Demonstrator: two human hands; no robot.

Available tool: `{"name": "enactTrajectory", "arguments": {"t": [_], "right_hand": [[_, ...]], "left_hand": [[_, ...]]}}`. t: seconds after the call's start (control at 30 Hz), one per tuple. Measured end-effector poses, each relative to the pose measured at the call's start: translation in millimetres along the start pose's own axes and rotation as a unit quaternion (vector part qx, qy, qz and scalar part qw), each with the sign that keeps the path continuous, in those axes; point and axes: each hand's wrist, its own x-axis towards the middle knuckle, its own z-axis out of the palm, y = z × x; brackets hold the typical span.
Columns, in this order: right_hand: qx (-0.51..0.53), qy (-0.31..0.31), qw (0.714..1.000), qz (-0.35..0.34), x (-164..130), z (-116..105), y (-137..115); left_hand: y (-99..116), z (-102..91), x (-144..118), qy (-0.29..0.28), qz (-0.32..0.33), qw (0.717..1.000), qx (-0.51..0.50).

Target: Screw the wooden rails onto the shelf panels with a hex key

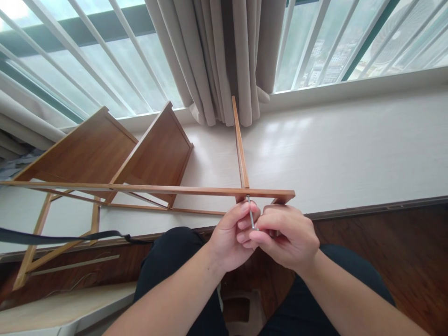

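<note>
Nearest the camera, the left hand point(233, 235) and the right hand point(287, 235) sit pressed together over dark-trousered knees, both pinching a thin grey metal hex key point(251, 215). Its upper end meets the underside of a long, narrow brown wooden rail point(157, 189), at the joint where a second slim wooden strip point(240, 144) runs away toward the window.

The key looks thin and the grip is fingertips only, so it could slip out of the fastener and mar the wood, or turn at an angle and round the socket. The rail reaches far to the left with little visible support near the joint, so pressure here might twist the frame.

Beyond, the frame's two sloped brown wooden panels point(154, 149) rest on a pale, glossy white sill surface point(350, 149) above dark wood flooring. A black strap point(63, 238) crosses the left side. Farthest off hang beige pleated curtains point(224, 56) before a barred window point(87, 60).
</note>
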Motion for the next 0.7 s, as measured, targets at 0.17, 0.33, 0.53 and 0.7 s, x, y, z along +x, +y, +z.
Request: {"name": "enactTrajectory", "arguments": {"t": [0.17,0.33,0.53,0.7], "right_hand": [[-0.003,-0.007,1.0,0.005,1.7,-0.4,-3.0],[-0.033,0.013,0.999,0.018,0.8,0.2,-3.0],[-0.053,0.014,0.998,0.011,-0.2,2.9,-2.2],[-0.049,0.007,0.999,0.021,-0.5,4.2,-1.6]], "left_hand": [[4.6,5.2,-0.4,0.003,-0.007,1.0,-0.009],[5.7,6.7,0.0,0.017,-0.01,1.0,0.002],[5.6,5.2,0.3,0.027,-0.006,0.999,0.017],[6.2,4.4,1.8,0.031,0.011,0.999,0.038]]}}
